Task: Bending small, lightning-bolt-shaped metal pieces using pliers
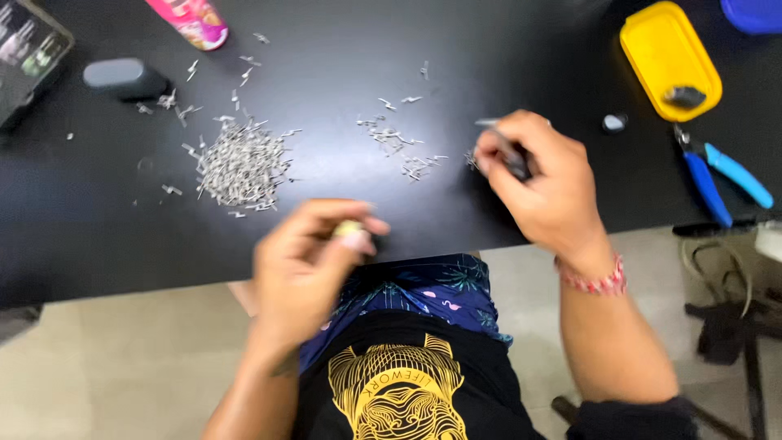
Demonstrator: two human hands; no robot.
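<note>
Left hand: our left hand pinches a small pale piece between closed fingertips, just off the surface's near edge.
Right hand: our right hand is clamped on a slim dark tool beside scattered bits.
Progress: one big pile of metal pins sits untouched, and a smaller scatter lies nearer our right hand; we judge most remains.
Surface: black surface carrying a yellow tray and blue pliers.
Room: pale tiled floor.
</note>
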